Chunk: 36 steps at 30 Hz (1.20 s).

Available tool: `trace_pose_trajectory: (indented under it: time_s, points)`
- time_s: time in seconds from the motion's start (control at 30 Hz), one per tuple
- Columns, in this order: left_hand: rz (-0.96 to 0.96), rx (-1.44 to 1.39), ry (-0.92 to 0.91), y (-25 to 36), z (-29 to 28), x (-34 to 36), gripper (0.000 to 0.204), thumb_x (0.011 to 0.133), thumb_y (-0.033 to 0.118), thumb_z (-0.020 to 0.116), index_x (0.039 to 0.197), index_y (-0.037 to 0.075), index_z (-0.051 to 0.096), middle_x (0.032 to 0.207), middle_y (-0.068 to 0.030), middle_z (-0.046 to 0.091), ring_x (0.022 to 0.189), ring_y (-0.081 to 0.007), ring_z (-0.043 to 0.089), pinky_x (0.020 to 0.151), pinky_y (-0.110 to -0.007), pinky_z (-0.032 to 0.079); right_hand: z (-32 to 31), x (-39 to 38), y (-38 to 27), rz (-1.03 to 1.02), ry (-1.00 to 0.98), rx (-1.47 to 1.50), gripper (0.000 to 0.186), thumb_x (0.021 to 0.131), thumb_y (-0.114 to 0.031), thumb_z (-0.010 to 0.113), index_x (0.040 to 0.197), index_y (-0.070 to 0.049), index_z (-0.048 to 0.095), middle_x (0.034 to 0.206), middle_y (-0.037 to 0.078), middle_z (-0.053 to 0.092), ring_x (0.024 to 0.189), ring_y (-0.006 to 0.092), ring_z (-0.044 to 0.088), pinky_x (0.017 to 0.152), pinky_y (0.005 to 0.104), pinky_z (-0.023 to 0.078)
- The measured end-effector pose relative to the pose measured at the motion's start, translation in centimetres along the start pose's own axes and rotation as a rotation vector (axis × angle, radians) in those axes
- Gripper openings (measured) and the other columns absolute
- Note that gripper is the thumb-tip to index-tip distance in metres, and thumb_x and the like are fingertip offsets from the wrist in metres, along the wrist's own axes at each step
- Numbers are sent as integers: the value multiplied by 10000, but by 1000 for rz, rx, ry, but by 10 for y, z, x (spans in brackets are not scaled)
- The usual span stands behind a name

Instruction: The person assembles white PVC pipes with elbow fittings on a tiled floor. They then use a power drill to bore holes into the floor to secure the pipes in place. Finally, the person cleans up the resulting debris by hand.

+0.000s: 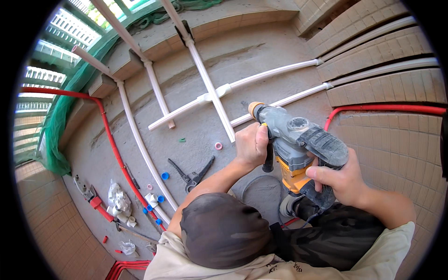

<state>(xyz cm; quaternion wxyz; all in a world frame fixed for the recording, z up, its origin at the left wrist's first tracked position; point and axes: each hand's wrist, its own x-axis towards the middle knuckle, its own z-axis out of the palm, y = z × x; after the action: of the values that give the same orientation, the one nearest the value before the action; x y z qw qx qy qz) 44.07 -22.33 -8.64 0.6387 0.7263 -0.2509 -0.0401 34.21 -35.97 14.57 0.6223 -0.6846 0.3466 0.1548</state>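
A grey and orange rotary hammer drill (298,133) is held in both my hands, in front of my bent knees. My left hand (252,145) is closed around its black side handle, behind the orange chuck collar. My right hand (340,179) wraps the rear handle, thumb on the near side. The chuck end points up and left, toward the grey concrete floor (186,140) near the white pipes. Whether a bit touches the floor I cannot make out. A black cable (261,177) loops on the floor beside the drill.
White pipes (200,84) cross the floor, some running into wall grooves at right. A red pipe (109,135) bends along the left. A black pipe cutter (191,177), blue caps (165,176), a plastic bag of fittings (119,198) and green netting (60,135) lie left.
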Motion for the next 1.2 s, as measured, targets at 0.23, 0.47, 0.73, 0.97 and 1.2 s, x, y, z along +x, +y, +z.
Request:
trace_pose_trajectory:
  time_s: [0.23, 0.47, 0.73, 0.97, 1.2]
  points:
    - [-344, -44, -33, 11, -20, -19, 563, 1084, 389, 335, 788, -19, 586, 711, -229, 583, 667, -444, 571, 649, -501, 433, 24, -13, -3, 22, -149, -104, 262, 882, -177, 811, 993, -12, 640, 814, 23, 654, 717, 92, 612, 663, 278, 506]
    - [-113, 37, 229, 17, -25, -36, 514, 1119, 367, 443, 821, -21, 599, 707, -185, 556, 694, -428, 582, 673, -492, 454, 41, -13, 6, -68, -257, -135, 465, 854, -200, 844, 1175, -13, 564, 918, 13, 619, 839, 109, 577, 783, 302, 501]
    - [-352, -178, 343, -9, -7, -53, 625, 1144, 426, 327, 754, -5, 556, 635, -106, 523, 592, -217, 490, 581, -422, 390, 62, -11, 10, -53, -328, -268, 652, 835, -245, 837, 1301, 53, 492, 1121, 156, 662, 1025, 250, 651, 926, 377, 509]
    - [-1251, -1032, 280, 59, -51, -18, 482, 1139, 404, 345, 1050, 50, 661, 937, -96, 709, 745, -228, 673, 758, -371, 556, 77, -9, 18, -160, -458, -542, 685, 855, -266, 800, 1265, 112, 403, 1105, 307, 656, 1073, 430, 672, 939, 456, 519]
    - [-1490, -1243, 118, 44, -51, -33, 419, 1115, 355, 424, 1190, 1, 634, 906, -130, 700, 747, -221, 700, 634, -381, 608, 67, -2, 9, -88, -685, -813, 666, 862, -315, 794, 1170, 125, 400, 988, 355, 636, 928, 496, 681, 803, 516, 546]
